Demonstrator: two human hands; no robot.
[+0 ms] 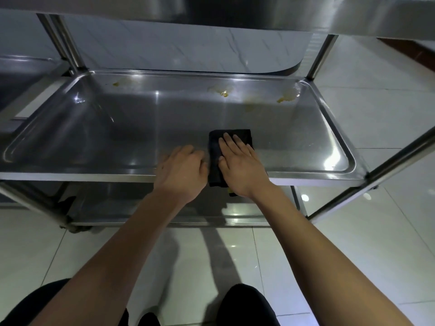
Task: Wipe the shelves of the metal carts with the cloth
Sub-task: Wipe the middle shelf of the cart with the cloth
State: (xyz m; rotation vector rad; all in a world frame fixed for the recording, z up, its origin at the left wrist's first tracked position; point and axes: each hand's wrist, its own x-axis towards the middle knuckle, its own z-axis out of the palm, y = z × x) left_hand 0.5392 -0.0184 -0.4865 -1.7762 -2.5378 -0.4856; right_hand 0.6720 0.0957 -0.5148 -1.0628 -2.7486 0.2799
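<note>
Right hand [240, 165] pressed black cloth [231, 137] flat on middle shelf [117, 128], fingers straight, slightly apart. Left hand [181, 170] rested beside cloth, fingers loosely curled, holding nothing. Yellow stains [223, 92] sat near shelf's far edge.

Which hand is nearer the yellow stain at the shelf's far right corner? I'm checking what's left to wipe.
Right. The right hand presses flat on the black cloth, below that yellow stain. The left hand rests on the shelf left of the cloth, farther away.

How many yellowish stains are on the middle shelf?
3, all along the far edge: far-left stain, centre stain, far-right stain. Fainter ones may escape notice.
</note>
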